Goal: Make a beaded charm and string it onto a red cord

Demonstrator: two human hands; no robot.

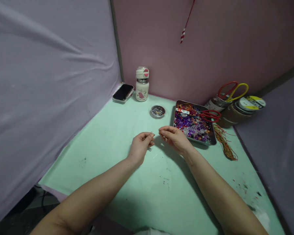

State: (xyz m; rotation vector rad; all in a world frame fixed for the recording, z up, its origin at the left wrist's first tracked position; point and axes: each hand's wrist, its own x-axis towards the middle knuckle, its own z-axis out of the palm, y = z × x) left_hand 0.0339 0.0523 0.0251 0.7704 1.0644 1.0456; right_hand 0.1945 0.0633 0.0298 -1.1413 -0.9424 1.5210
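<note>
Over the middle of the table, my left hand is closed in a pinch, thumb against forefinger. Tiny clear bits show above and below its fingertips, too small to name. A short gap to the right, my right hand is pinched too, its fingertips facing the left ones. Whatever is between those fingers is too small to tell. Just behind the right hand lies a metal tray of purple, clear, red and dark beads. Beyond both hands sits a small round clear case with dark contents.
Red-handled scissors rest on the tray's right side. Behind it stand a jar holding red and yellow scissors and a lidded brown jar. Colored cords lie at right. A phone and white bottle are at the back left.
</note>
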